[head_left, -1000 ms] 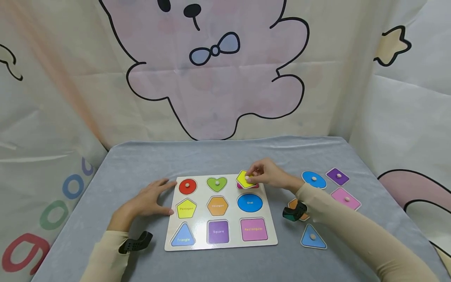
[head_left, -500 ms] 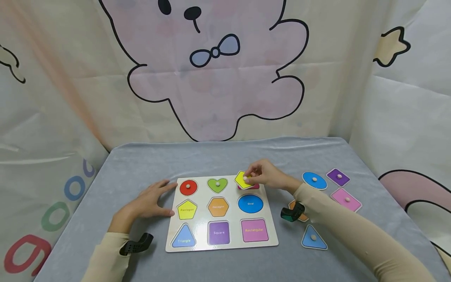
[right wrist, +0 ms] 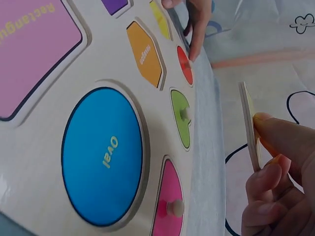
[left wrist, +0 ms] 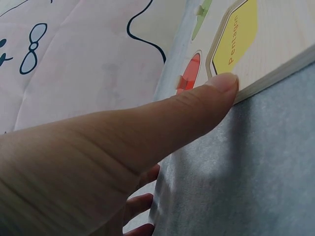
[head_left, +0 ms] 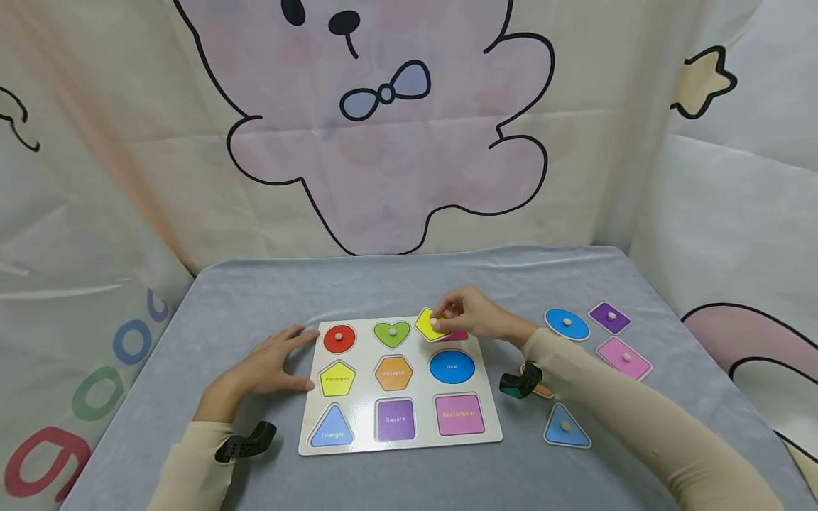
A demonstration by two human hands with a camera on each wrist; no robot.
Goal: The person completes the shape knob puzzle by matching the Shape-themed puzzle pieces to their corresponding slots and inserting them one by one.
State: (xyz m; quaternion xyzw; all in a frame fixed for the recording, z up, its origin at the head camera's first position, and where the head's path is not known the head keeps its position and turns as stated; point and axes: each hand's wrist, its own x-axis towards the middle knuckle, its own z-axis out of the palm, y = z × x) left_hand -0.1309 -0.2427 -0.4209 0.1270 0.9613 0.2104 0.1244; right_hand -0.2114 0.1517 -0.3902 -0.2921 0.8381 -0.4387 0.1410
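My right hand (head_left: 471, 312) pinches a yellow pentagon puzzle piece (head_left: 423, 323) by its knob, raised over the upper right of the white shape board (head_left: 364, 404). In the right wrist view the pentagon piece (right wrist: 248, 125) is seen edge-on, off the board. Extended fingers of my left hand (head_left: 271, 362) rest at the board's left edge. Its thumb touches the edge beside the printed yellow pentagon recess (left wrist: 238, 37). A red circle (head_left: 339, 338), a green heart (head_left: 392, 333) and a pink knobbed piece (right wrist: 167, 196) sit in the top row.
Right of the board lie a blue oval piece (head_left: 567, 324), a purple piece (head_left: 610, 318), a pink rectangle piece (head_left: 624, 358) and a blue triangle piece (head_left: 566, 427). An orange piece (head_left: 543, 390) is partly hidden under the right wrist. Grey cloth (head_left: 396, 482) covers the table.
My right hand has shifted slightly left with the yellow pentagon piece, uncovering more of the pink piece beneath. The left hand stays at the board's edge.
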